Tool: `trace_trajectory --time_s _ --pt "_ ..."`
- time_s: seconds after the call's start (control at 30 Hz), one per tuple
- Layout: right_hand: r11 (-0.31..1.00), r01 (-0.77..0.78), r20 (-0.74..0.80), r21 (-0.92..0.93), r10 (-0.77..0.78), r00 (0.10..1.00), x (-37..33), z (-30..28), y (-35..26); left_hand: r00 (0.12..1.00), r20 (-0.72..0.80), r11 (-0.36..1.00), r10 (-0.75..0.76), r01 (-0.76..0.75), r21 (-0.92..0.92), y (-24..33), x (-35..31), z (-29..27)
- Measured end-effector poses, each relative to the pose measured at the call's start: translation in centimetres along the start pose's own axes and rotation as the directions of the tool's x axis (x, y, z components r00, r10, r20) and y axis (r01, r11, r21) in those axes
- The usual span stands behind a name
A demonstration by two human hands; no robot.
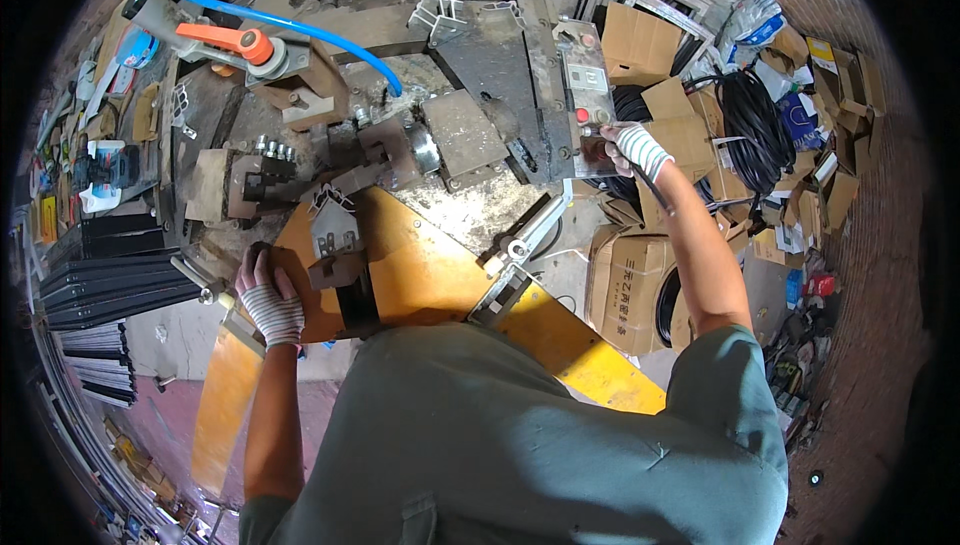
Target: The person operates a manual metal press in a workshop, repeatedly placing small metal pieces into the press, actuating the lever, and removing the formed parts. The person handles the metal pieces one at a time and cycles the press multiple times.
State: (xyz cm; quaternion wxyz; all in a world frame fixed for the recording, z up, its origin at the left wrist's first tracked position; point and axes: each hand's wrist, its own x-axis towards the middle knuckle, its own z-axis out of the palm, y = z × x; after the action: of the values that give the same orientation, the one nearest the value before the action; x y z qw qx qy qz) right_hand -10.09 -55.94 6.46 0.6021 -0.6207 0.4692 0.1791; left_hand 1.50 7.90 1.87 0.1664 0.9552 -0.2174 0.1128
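My left hand (268, 303), in a striped half-finger glove, rests on the left edge of the orange plate (425, 255), its fingers stretched forward. Beside it, a white multi-chamber profile (335, 220) stands end-up in a dark metal block on the machine. My right hand (638, 148), gloved the same way, reaches to the lower end of the control panel (588, 80), by a red button (582, 116). Its fingers are bent together there; what they hold is hidden. A thin dark rod or cable (655, 190) shows below that hand.
An orange lever (228, 40) and a blue hose (290, 23) stand at the far left of the machine. A yellow plate (585, 350) juts out at the right. Cardboard boxes (630, 290) and coiled black strips (755, 135) crowd the right; dark profiles (120, 285) lie stacked left.
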Motion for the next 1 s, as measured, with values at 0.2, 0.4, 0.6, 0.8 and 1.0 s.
trace_trajectory --time_s 0.2,0.4,0.6,0.8,1.0 --pt "0.962 0.272 -0.118 0.032 -0.267 0.956 1.9 0.4 5.1 1.0 -0.012 1.0 -0.003 0.003 -0.018 -0.1 -0.1 0.1" --pt "0.624 0.503 -0.316 -0.598 -0.76 0.568 4.0 2.6 8.7 0.999 -0.031 0.999 0.009 -0.01 -0.03 0.0 -0.1 0.0" --pt "0.487 0.208 -0.316 -0.848 -0.78 0.54 3.5 3.3 8.9 1.0 -0.028 1.0 -0.01 0.01 -0.008 -0.1 -0.2 0.0" --pt "0.81 0.543 -0.381 -0.221 -0.584 0.716 4.1 2.0 9.0 0.999 -0.015 0.999 -0.033 0.033 -0.005 -0.1 -0.3 0.0" --pt "0.921 0.387 -0.305 -0.04 -0.38 0.873 1.8 1.5 5.6 0.999 -0.019 0.999 -0.032 0.031 -0.017 -0.1 -0.3 -0.1"
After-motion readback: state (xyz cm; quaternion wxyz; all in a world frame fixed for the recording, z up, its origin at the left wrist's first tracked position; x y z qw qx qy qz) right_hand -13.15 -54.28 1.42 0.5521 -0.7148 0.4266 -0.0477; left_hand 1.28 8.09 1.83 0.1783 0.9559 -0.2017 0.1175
